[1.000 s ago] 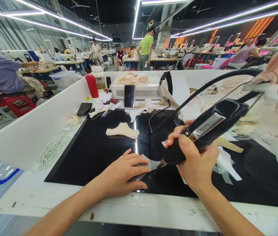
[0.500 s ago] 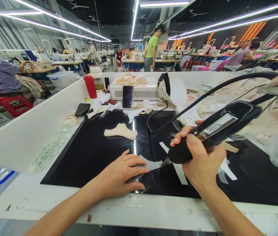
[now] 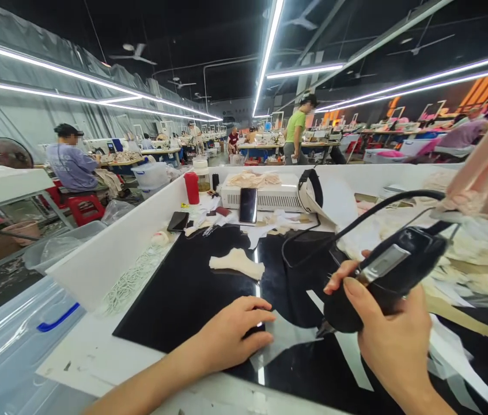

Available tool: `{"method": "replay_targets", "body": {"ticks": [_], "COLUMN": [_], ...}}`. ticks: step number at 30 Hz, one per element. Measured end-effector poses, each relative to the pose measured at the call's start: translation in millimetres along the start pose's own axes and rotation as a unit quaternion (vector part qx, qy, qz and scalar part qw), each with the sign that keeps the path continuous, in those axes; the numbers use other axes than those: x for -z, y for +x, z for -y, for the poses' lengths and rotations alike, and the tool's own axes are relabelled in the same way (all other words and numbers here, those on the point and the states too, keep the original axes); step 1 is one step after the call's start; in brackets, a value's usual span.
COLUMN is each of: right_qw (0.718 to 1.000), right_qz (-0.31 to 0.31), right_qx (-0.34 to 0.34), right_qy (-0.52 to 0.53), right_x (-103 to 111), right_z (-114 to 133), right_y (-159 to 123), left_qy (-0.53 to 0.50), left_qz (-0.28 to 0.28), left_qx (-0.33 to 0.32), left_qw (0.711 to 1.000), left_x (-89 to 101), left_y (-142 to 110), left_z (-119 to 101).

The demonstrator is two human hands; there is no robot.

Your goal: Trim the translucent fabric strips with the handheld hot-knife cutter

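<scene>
My right hand [image 3: 393, 328] is wrapped round a black corded hot knife [image 3: 393, 265] with a silver lever on its upper side. Its narrow metal tip meets the right end of a thin, whitish see-through piece [image 3: 289, 334] on the black mat [image 3: 174, 300]. My left hand [image 3: 239, 331] lies palm down with its fingers apart, fingertips at the left edge of that piece. Behind it sits a curved cream pad [image 3: 237, 262]. Pale strips [image 3: 351, 357] lie under and beside the hot knife.
A phone [image 3: 248, 205] leans on a white vented box [image 3: 269, 193]. A red cup [image 3: 192, 188] and a black wallet-like item [image 3: 178, 221] stand left of it. Pale cord [image 3: 133, 282] lies along the white side wall [image 3: 114, 253]. Cream fabric [image 3: 472, 259] heaps up at right. Other people sit or stand beyond.
The view has tilted up and turned left, so the table appears lower and farther right. My left hand's fingers have drawn back toward the see-through piece's left edge. The hot knife stays in my right hand.
</scene>
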State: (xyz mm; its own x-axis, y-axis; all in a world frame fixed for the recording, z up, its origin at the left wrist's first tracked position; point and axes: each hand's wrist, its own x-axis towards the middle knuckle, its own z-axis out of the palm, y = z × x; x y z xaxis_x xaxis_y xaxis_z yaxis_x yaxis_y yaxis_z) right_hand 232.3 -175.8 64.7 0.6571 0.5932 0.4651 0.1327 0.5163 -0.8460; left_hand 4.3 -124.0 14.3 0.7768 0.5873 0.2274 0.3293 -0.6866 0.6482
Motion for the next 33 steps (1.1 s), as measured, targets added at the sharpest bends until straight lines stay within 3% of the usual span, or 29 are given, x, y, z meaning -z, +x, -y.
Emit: {"method": "replay_targets", "body": {"ticks": [10,15,16,18,20,22,24,27,33], "right_qw": [0.984,0.976,0.969,0.945,0.888,0.838,0.822,0.820,0.825], "right_qz": [0.038,-0.073,-0.062,0.057,0.207,0.283,0.308,0.359,0.472], "right_qx": [-0.006,0.156,0.192,0.264,0.340,0.390,0.379,0.304,0.074], "right_qy": [-0.176,-0.135,-0.139,-0.184,-0.229,-0.256,-0.294,-0.325,-0.302], "right_x": [20,40,44,48,46,39,32,25,15], "right_z": [5,-4,-7,-11,-16,-24,-35,-51,-48], "right_y": [9,6,3,-4,-11,-18,-23,-27,-32], "left_qy": [0.100,0.109,0.108,0.105,0.099,0.088,0.067,0.018,-0.121], "left_qz": [-0.035,-0.037,-0.036,-0.033,-0.030,-0.029,-0.028,-0.030,-0.058], "left_qx": [0.099,0.121,0.121,0.119,0.113,0.107,0.106,0.113,0.135], "left_qw": [0.990,0.986,0.986,0.987,0.988,0.990,0.992,0.993,0.982], "left_x": [-10.2,-13.3,-13.3,-12.7,-11.1,-8.5,-4.9,1.7,13.7], "left_y": [23,31,31,31,30,28,25,19,11], "left_z": [0,-1,-1,-2,-4,-6,-10,-16,-17]}}
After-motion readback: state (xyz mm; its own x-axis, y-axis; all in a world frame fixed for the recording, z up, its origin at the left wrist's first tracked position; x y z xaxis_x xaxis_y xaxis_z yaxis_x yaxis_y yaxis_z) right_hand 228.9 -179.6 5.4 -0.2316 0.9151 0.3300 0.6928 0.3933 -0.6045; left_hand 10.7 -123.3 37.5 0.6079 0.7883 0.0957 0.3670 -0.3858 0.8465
